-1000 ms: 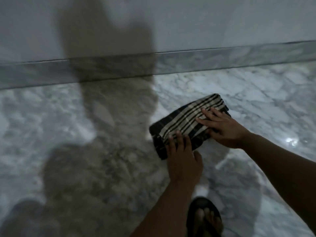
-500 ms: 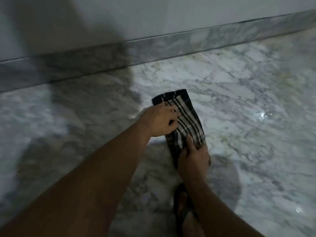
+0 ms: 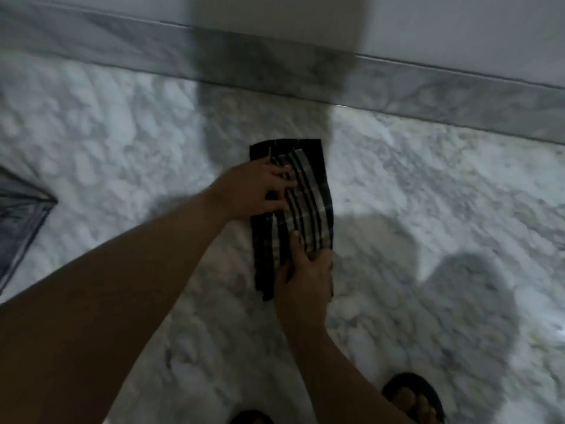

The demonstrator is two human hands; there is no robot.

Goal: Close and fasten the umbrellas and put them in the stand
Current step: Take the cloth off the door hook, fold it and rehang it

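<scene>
A flattened black-and-white striped umbrella [image 3: 312,203] lies lengthwise on the marble floor [image 3: 428,185], one end pointing at the wall. My left hand [image 3: 260,188] grips its upper left side with curled fingers. My right hand [image 3: 305,276] covers its near end, thumb stretched up over the stripes. The near end of the fabric is hidden under my right hand. No stand is in view.
Part of a grey open umbrella canopy [image 3: 18,215] pokes in at the left edge. A marble skirting [image 3: 428,93] and a white wall run along the far side. My sandalled feet [image 3: 412,396] stand at the bottom. Shadows fall across the floor.
The view swung around. The striped umbrella now lies straight toward the wall, and my hands have shifted: the left to its upper side, the right to its near end. The grey canopy came into view.
</scene>
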